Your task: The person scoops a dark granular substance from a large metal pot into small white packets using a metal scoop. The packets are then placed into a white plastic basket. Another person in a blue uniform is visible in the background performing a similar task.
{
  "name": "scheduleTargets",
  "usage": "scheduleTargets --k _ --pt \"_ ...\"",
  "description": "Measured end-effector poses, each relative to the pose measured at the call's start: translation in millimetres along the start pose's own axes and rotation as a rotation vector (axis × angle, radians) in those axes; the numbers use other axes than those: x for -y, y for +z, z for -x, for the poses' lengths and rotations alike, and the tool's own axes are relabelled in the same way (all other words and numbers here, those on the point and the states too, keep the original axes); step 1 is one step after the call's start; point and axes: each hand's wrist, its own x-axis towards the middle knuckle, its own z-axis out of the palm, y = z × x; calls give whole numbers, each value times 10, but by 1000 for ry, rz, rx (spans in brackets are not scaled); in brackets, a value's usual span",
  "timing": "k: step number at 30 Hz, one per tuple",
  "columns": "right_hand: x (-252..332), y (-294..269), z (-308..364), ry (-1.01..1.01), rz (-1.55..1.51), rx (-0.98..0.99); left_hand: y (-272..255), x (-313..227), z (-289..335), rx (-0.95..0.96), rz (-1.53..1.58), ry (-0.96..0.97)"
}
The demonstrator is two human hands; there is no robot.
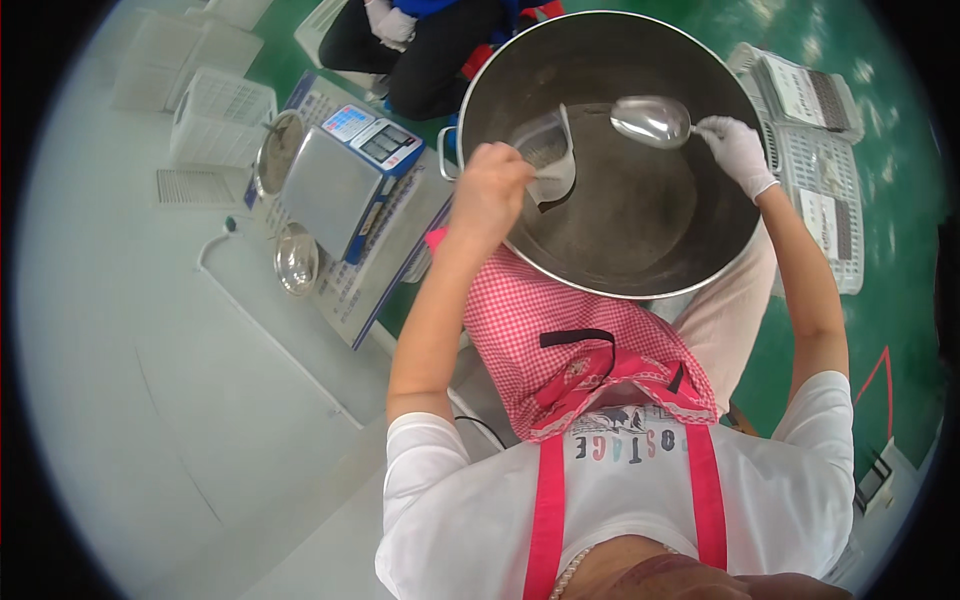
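Note:
A large, deep metal pot with a dark inside stands in front of me at my lap. Over its left part, my bare left hand is closed round the near end of a clear plastic cup, which is tilted. Some greyish contents show in the cup, too indistinct to name. In a white glove, my right hand grips the handle of a shiny metal scoop over the pot's right part. The scoop's bowl points left, toward the cup, and the two are apart.
To the left, a blue-edged digital scale sits on a low table beside a metal bowl and a clear bowl. White crates stand behind. Packages lie on baskets at right. Another person's gloved hands show beyond.

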Motion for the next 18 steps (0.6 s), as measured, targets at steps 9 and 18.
scheduleTargets --k 9,18 --pt "38 2241 765 -324 669 1300 -2041 517 -20 -269 47 -545" --pt "144 2247 786 35 461 1457 -2050 2095 808 -359 -211 -689"
